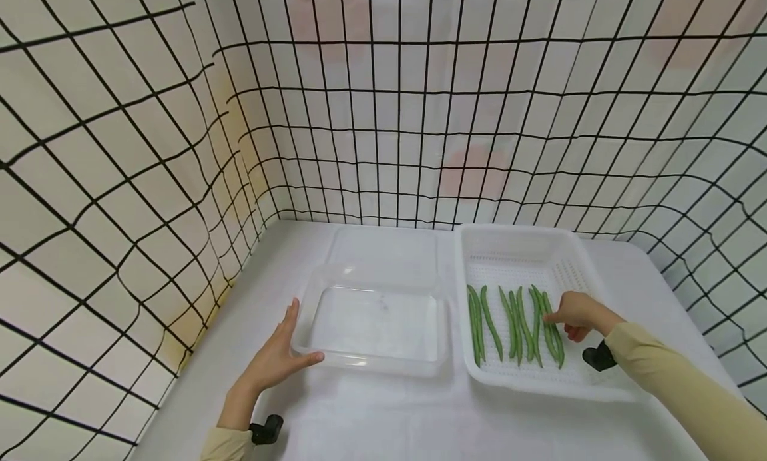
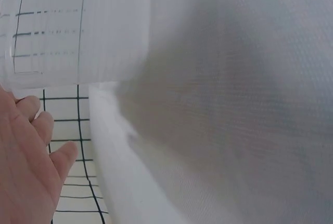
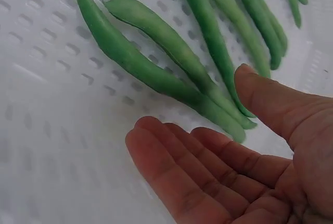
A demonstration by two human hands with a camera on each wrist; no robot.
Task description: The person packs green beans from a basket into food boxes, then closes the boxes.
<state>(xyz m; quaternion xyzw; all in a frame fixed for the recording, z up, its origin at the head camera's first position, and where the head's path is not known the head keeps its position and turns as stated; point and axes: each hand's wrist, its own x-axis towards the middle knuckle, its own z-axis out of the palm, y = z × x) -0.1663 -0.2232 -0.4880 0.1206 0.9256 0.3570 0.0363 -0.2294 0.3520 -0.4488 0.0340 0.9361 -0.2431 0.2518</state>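
Observation:
Several green beans [image 1: 521, 321] lie in a white perforated basket [image 1: 509, 383] on the right, most of them pointing away from me. Over the rightmost beans hovers my right hand [image 1: 578, 314]. In the right wrist view its thumb and fingers [image 3: 182, 182] are apart, with nothing between them, close to the ends of two beans [image 3: 156, 73]. To the left of the basket stands a clear plastic container [image 1: 383, 364] with no beans in it. My left hand [image 1: 272, 358] is at that container's near left corner, thumb spread from straight fingers; whether it touches the wall is hard to tell.
Black wire mesh [image 1: 395, 108] encloses the white table [image 1: 389, 421] at the back and both sides. A flat translucent sheet or lid [image 1: 383, 244] lies behind the clear container. A black wrist camera [image 1: 266, 429] sits on the left wrist, another [image 1: 598, 358] on the right.

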